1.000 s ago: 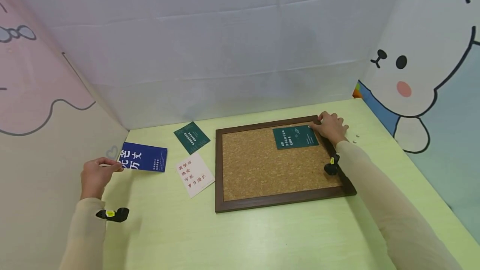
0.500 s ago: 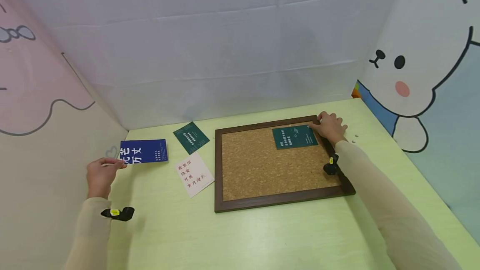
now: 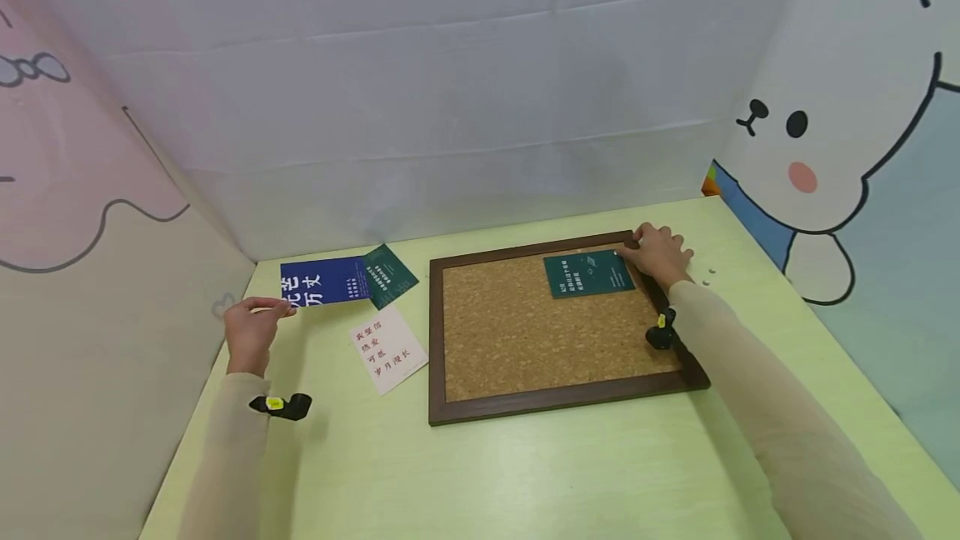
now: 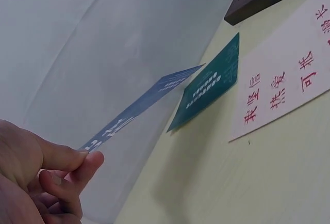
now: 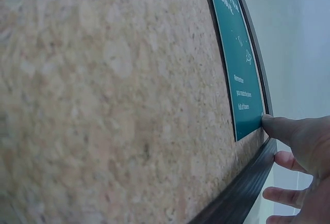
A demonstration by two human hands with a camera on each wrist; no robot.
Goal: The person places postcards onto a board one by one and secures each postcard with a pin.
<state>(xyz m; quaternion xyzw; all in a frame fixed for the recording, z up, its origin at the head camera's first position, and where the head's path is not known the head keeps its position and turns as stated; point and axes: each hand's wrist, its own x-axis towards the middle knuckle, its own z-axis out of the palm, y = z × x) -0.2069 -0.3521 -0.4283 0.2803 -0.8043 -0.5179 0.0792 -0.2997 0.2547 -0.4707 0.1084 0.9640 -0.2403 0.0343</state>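
In the head view my left hand [image 3: 251, 336] pinches the near left corner of a blue card [image 3: 326, 280] with white writing between thumb and finger. The card is held above the table, its right end overlapping a dark green card [image 3: 393, 280] that lies there. A white card [image 3: 388, 350] with red writing lies nearby. My right hand [image 3: 662, 257] is at the far right corner of a brown-framed cork board [image 3: 525, 340]. Its thumb presses the corner of a green card [image 5: 240, 79] on the cork, where a small pin-like dot shows. The other fingers are relaxed outside the frame.
Several tiny light pieces [image 3: 708, 277] lie on the pale green table [image 3: 480, 473], right of the board. A white sheet wall [image 3: 480, 107] stands behind, and printed cartoon panels flank both sides.
My left hand has carried the blue card to the right and farther back, toward the dark green card. The right hand stays at the same card corner.
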